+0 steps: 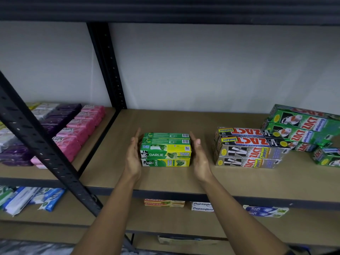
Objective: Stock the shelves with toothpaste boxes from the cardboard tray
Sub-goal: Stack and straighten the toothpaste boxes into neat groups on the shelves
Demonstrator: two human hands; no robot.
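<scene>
We are squaring up a small stack of green-and-yellow Darlie toothpaste cartons (165, 151) in the middle of the tan wooden shelf board (165, 178); our left hand (133, 155) is lying flat against the stack's left end and our right hand (199, 157) flat against its right end; the fingers of both are straight and curling round nothing, and the palms are appearing to touch the cartons.

The stack is sitting two layers high and two rows deep, well apart from the silver-and-red Zact Smokers cartons (248, 148) to its right.

We are judging the stocking partly done: these cartons are already resting on the board, and bare board is showing on both sides, so more could go here.

A scrap of brown cardboard (176, 240) is showing below the lowest shelf; it may be the tray, but we cannot tell what it is holding, nor how many cartons are waiting.
</scene>
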